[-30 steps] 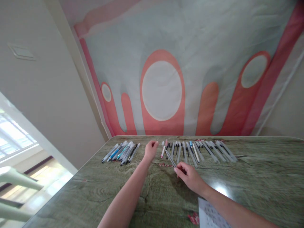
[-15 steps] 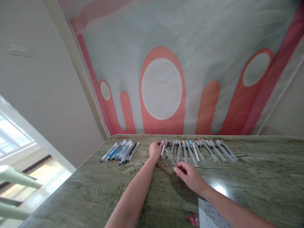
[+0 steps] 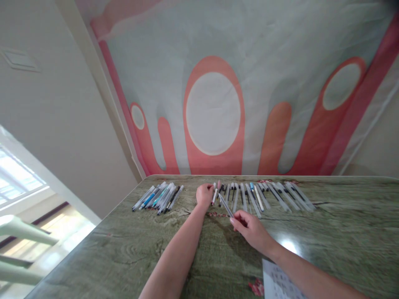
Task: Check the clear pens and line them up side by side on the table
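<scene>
My right hand pinches a slim grey pen at its lower end, between thumb and fingers. The pen tilts up and left, its far tip close to the row of pens. My left hand rests at the left end of that row, fingers curled. Its fingertips are beside the top of a white pen; whatever they grip, if anything, is hidden. Clear-barrelled pens lie side by side to the right, among them a blue-topped white pen.
A loose bundle of pens, some blue, lies left of my left hand. Under my right forearm is a printed sheet of paper. The wood-patterned table meets a wall with a pink mural. A pale green chair stands lower left.
The view has shifted slightly. Both hands keep nearly the same places, and the grey pen stays in my right hand at much the same tilt.
</scene>
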{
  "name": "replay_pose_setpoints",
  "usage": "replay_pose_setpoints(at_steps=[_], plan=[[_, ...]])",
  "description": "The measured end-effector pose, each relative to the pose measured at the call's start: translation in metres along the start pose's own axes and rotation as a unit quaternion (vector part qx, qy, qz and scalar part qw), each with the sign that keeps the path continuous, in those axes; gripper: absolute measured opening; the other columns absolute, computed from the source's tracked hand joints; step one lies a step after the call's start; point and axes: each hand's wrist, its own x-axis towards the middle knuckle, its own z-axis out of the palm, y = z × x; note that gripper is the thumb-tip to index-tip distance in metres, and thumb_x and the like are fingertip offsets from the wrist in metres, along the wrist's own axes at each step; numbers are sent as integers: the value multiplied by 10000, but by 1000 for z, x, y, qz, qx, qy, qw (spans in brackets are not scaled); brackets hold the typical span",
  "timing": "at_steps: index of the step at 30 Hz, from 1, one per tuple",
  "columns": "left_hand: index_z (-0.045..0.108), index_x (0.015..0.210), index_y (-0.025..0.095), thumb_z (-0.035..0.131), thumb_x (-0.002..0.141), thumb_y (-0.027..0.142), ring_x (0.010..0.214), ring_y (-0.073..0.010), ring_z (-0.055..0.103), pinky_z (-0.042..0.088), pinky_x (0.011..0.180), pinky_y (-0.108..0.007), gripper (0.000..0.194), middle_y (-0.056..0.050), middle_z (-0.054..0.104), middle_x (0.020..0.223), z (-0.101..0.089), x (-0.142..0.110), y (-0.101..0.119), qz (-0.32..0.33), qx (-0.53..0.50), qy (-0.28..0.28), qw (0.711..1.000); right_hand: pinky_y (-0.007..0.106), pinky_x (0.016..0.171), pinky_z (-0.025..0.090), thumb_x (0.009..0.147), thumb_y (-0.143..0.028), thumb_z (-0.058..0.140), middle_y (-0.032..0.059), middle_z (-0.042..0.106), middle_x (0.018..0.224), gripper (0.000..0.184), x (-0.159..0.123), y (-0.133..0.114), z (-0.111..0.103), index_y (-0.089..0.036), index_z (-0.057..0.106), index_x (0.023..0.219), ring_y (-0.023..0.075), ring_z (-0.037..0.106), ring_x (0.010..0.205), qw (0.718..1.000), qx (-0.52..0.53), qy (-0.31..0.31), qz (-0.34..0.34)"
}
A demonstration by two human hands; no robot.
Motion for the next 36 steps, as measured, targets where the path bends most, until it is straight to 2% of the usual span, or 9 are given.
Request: replay_pose_setpoints(at_steps=[8, 12, 15, 17, 20, 22, 26, 30, 36], plan=[[668, 823, 165, 538, 722, 220, 790, -154, 578, 402, 794, -290, 173, -71, 660, 846, -11, 8, 0, 9, -143, 50, 988, 233, 549, 380, 796, -387, 457, -13, 566, 582, 246, 0, 1, 0, -171, 524, 701, 118, 500, 548, 1000, 5, 0, -2], [654, 841, 147, 554, 695, 145, 784, -141, 580, 423, 789, -289, 177, -71, 655, 851, -28, 11, -2, -12, -175, 36, 984, 237, 552, 382, 794, -396, 458, -8, 574, 588, 254, 0, 2, 0, -169, 535, 708, 123, 507, 553, 1000, 6, -1, 3], [642, 870, 140, 574, 705, 204, 730, -128, 583, 450, 702, -261, 190, -69, 653, 824, -38, -2, 6, -31, -220, 3, 975, 241, 554, 381, 800, -399, 448, -5, 575, 594, 262, 0, 2, 0, -170, 537, 708, 127, 509, 561, 1000, 6, -4, 4], [626, 916, 137, 575, 722, 285, 675, -111, 578, 445, 610, -225, 250, -74, 646, 828, -42, -22, 16, -81, -327, -75, 939, 242, 542, 374, 804, -403, 440, -6, 569, 594, 268, 0, 1, 0, -171, 535, 707, 126, 501, 555, 1000, 6, -3, 3], [616, 919, 136, 625, 687, 349, 668, -102, 581, 419, 542, -190, 315, -85, 632, 880, -43, -59, 35, -177, -506, -234, 811, 244, 524, 361, 811, -410, 428, -7, 562, 593, 284, 0, -1, 0, -174, 534, 694, 123, 482, 539, 1000, 4, 3, 0], [609, 933, 133, 644, 677, 340, 705, -109, 586, 426, 574, -193, 331, -89, 628, 898, -42, -81, 45, -179, -547, -269, 773, 245, 516, 357, 814, -419, 422, -8, 558, 591, 295, 0, -2, 1, -175, 540, 697, 123, 477, 531, 1000, 8, 0, -1], [585, 958, 128, 640, 689, 315, 820, -160, 597, 450, 743, -280, 332, -97, 629, 907, -42, -100, 57, -145, -595, -278, 740, 248, 491, 349, 825, -462, 389, -9, 534, 558, 358, 0, -2, 1, -176, 539, 671, 119, 459, 493, 1000, 30, -1, 9], [558, 951, 145, 610, 724, 287, 898, -168, 592, 426, 847, -325, 272, -82, 627, 940, -45, -93, 57, -121, -658, -223, 709, 248, 442, 330, 841, -518, 294, 2, 530, 539, 457, 1, 0, 0, -166, 552, 707, 110, 424, 434, 994, 92, 13, 57], [542, 930, 155, 619, 716, 264, 940, -160, 584, 411, 894, -332, 253, -68, 633, 954, -43, -86, 52, -130, -670, -189, 706, 242, 428, 335, 819, -557, 311, 6, 540, 546, 478, 2, 4, 0, -156, 560, 742, 106, 425, 424, 992, 106, 42, 60]])
